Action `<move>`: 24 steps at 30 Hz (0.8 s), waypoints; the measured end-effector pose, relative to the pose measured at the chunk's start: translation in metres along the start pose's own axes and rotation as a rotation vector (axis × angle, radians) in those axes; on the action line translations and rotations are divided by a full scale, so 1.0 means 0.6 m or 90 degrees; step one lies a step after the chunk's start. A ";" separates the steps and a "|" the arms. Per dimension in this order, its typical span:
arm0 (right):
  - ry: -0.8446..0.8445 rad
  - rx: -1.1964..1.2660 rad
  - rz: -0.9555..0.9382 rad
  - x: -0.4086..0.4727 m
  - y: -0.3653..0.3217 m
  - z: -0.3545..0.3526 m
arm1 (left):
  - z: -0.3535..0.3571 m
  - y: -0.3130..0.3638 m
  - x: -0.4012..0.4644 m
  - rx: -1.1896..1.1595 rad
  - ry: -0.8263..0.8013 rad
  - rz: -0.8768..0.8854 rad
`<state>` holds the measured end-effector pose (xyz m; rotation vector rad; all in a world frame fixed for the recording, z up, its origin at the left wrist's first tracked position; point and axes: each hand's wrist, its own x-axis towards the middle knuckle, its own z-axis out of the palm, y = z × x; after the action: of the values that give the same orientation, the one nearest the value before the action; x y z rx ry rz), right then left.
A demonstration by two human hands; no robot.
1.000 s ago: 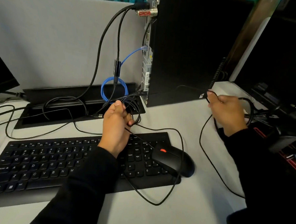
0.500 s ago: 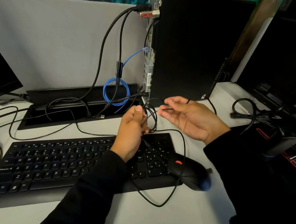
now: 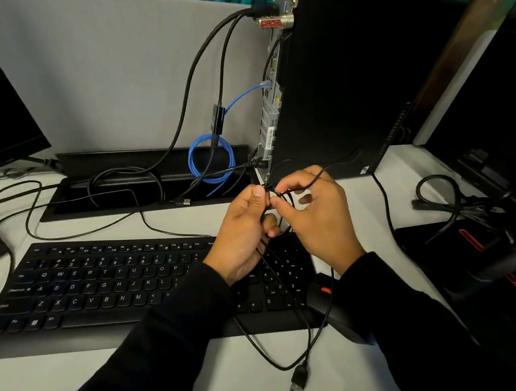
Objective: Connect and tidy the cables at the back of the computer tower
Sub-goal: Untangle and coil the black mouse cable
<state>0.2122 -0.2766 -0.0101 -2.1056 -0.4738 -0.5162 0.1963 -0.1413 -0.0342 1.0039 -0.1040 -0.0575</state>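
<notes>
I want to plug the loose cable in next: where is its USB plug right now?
In the head view the USB plug hangs unplugged at the bottom, right of centre, over the desk in front of the keyboard, below both hands.

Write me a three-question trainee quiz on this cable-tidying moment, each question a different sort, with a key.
1. True or false: the USB plug hanging over the desk is already in the computer tower.
2. Which cable is coiled in a loop behind the keyboard? A) blue network cable B) red cable C) white cable
3. Fill in: both the left hand and the right hand pinch a thin black ____.

Key: 1 false; 2 A; 3 cable.
</notes>
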 end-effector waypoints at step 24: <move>-0.277 0.346 0.138 0.023 0.035 -0.059 | 0.024 -0.004 -0.014 -0.003 -0.020 -0.075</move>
<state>0.2278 -0.3153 0.0011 -1.6995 -0.5480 0.1929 0.1862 -0.1536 -0.0293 1.0042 -0.0734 -0.1808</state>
